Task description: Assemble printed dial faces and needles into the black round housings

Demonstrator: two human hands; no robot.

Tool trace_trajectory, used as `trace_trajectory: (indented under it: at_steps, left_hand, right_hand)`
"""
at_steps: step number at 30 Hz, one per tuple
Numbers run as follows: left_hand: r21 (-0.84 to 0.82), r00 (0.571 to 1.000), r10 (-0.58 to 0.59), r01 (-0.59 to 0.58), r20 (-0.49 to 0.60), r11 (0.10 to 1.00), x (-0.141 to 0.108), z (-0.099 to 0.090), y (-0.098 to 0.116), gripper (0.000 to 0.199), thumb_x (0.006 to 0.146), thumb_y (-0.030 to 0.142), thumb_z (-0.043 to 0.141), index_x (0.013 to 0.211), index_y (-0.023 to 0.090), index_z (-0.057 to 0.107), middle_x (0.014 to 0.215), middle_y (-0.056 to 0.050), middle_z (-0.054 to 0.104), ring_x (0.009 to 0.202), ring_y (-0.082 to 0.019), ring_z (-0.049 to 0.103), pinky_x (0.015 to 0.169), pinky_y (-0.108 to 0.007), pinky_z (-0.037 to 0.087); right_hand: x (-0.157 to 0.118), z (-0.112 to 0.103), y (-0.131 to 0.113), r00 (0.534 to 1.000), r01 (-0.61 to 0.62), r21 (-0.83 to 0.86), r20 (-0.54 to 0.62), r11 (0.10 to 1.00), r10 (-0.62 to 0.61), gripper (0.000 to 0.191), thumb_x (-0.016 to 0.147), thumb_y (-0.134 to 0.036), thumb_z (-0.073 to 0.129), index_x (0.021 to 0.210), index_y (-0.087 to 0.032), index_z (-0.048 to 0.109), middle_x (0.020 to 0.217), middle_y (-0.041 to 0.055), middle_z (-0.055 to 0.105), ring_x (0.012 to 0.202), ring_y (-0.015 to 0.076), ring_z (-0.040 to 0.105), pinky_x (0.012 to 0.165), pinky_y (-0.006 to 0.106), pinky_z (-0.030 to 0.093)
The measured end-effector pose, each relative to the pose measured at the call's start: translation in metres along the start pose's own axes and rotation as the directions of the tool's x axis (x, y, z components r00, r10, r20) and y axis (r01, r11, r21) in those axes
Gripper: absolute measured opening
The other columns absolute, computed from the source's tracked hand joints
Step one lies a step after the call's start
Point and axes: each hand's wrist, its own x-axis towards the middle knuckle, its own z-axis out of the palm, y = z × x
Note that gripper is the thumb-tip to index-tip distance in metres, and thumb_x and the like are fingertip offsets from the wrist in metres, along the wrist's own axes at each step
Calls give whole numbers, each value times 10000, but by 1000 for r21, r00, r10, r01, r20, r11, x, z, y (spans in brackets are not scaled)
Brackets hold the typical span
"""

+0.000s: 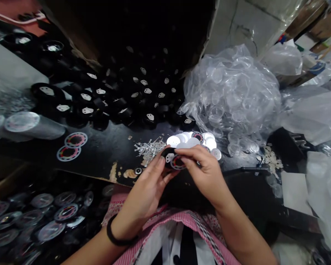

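Observation:
Near the middle of the view my left hand [149, 181] grips a round black housing [167, 154] with a pale metal plate inside. A printed dial disc [176, 162] with a coloured ring is pinched between the thumb and fingers of my right hand [201, 167]. The disc overlaps the right side of the housing. Just beyond my hands lie white discs [173, 140] in a loose pile, with small pale pins [150, 148] to their left.
Black housings [147, 91] are heaped at the back. A clear plastic bag [231, 84] of transparent covers stands back right. Two printed dials [68, 153] lie on the left. Assembled gauges [51, 231] fill the lower left. A black tool [253, 169] lies on the right.

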Motion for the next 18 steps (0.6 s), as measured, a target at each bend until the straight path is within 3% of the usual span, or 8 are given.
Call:
trace_trajectory:
  at_steps: [2,7,13,18]
  left_hand:
    - [34,1000,2,-3,12,999,-2,1,-4,395,734,492,838,1083,320,775,1279,-9,710,1243,-261,618,864,-267,604]
    - [191,994,-2,-20,114,981,1,-10,-12,373,832,496,755,1179,362,741,1374,13,656,1294,-259,582,1031,-312,532]
    - [210,982,-1,-39,190,977,3,-17,-16,364,843,445,759,1193,353,721,1363,12,660,1300,-257,577,971,-294,566]
    - [236,984,-89,50,157,971,-1,-23,-22,463,756,454,829,1141,232,699,1201,-60,735,1198,-293,648,998,-392,557]
  right_hand:
    - [2,3,-5,1000,24,-38,11,999,-24,234,947,-135,556,1097,-249,694,981,23,649,943,151,623,858,297,503]
    - [4,5,-3,990,-142,-19,11,990,142,45,900,-180,637,926,-204,610,886,-2,605,803,138,576,722,276,462]
    - [2,2,2,973,-230,-30,10,973,230,117,867,-265,675,922,-215,585,822,-25,558,693,124,512,644,269,421]
    - [-12,5,6,933,-313,-2,190,950,307,177,897,-244,609,1071,-216,602,1003,20,652,836,146,613,737,286,489]
